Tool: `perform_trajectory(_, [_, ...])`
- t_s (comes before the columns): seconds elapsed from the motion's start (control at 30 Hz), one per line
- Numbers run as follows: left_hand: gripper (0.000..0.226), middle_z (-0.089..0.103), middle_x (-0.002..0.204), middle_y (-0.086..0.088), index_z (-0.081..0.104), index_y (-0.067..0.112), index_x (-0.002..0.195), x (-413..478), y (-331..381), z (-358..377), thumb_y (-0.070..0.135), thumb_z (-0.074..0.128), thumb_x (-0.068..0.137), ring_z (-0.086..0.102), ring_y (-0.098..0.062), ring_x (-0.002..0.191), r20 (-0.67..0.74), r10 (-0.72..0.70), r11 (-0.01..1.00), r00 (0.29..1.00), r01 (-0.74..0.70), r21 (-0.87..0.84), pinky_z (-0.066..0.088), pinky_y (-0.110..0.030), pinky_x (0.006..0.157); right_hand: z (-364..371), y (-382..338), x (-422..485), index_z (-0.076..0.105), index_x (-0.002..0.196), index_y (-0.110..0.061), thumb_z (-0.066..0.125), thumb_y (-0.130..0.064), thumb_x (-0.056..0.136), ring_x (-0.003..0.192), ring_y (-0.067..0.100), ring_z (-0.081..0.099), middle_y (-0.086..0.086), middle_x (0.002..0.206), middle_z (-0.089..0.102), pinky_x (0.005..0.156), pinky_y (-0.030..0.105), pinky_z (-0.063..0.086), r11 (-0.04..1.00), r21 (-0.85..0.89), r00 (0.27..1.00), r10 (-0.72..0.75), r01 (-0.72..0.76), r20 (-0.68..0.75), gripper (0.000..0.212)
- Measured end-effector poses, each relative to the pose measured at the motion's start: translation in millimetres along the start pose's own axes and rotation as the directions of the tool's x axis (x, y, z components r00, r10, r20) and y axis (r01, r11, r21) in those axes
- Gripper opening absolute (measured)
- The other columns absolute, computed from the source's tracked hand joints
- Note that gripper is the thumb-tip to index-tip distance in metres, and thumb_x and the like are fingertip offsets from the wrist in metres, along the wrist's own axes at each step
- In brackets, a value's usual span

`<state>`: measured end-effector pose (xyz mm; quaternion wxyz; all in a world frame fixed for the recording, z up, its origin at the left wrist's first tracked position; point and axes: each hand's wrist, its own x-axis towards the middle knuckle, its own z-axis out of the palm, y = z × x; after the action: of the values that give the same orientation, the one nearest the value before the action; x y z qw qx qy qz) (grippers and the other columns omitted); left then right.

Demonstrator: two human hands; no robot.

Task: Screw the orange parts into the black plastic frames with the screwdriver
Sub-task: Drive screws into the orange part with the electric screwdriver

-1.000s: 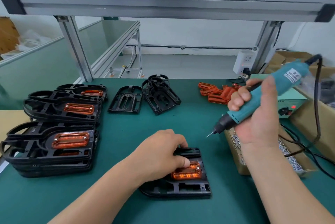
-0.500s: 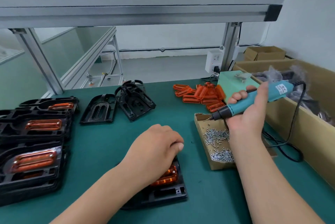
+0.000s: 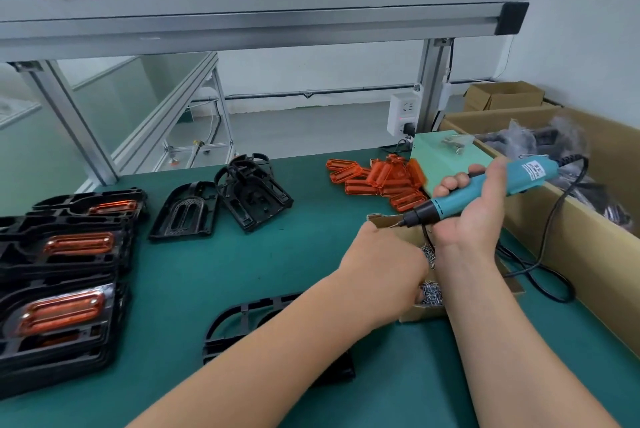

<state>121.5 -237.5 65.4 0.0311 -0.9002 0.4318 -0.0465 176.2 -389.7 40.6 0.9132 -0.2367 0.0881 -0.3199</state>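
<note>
Finished black frames (image 3: 62,271) stack at left, with open counter (image 3: 194,275) beside them. Our working frame (image 3: 242,308), light and stiff we judge, lies near under our left forearm; we would hold its rim. Our left hand (image 3: 384,261) dips into the screw box (image 3: 422,313), fingers hidden, so we cannot tell their state. Our right hand (image 3: 471,223) grips the electric screwdriver (image 3: 446,207).

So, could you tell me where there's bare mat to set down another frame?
Bare mat lies between the stacked frames and the screw box, from the loose frames to the near frame. The right is crowded: orange parts, screwdriver, cable.
</note>
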Motion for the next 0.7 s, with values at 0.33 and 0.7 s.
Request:
perform_trajectory(0.33, [0.011, 0.061, 0.077, 0.002, 0.072, 0.017, 0.089, 6.7, 3.8, 7.6, 0.023, 0.064, 0.094, 0.047, -0.020, 0.077, 0.005, -0.060, 0.989, 0.998, 0.060, -0.138, 0.035, -0.034, 0.073, -0.7, 0.9, 0.9, 0.059, 0.094, -0.017, 0.070, -0.046, 0.100, 0.062, 0.013, 0.054, -0.003, 0.073, 0.053, 0.059, 0.026, 0.048, 1.000, -0.023, 1.000, 0.001, -0.001, 0.001, 0.031])
perform_trajectory(0.7, [0.013, 0.073, 0.099, 0.005, 0.071, 0.031, 0.102, -2.8, -5.6, 20.7, 0.029, 0.059, 0.102, 0.061, -0.023, 0.101, -0.063, -0.110, 0.924, 0.992, 0.079, -0.374, 0.043, -0.041, 0.090, -0.6, 0.9, -2.3, 0.058, 0.095, -0.017, 0.070, -0.044, 0.100, 0.063, 0.012, 0.053, -0.003, 0.073, 0.053, 0.060, 0.025, 0.047, 0.999, -0.045, 1.000, 0.012, -0.012, -0.004, 0.030])
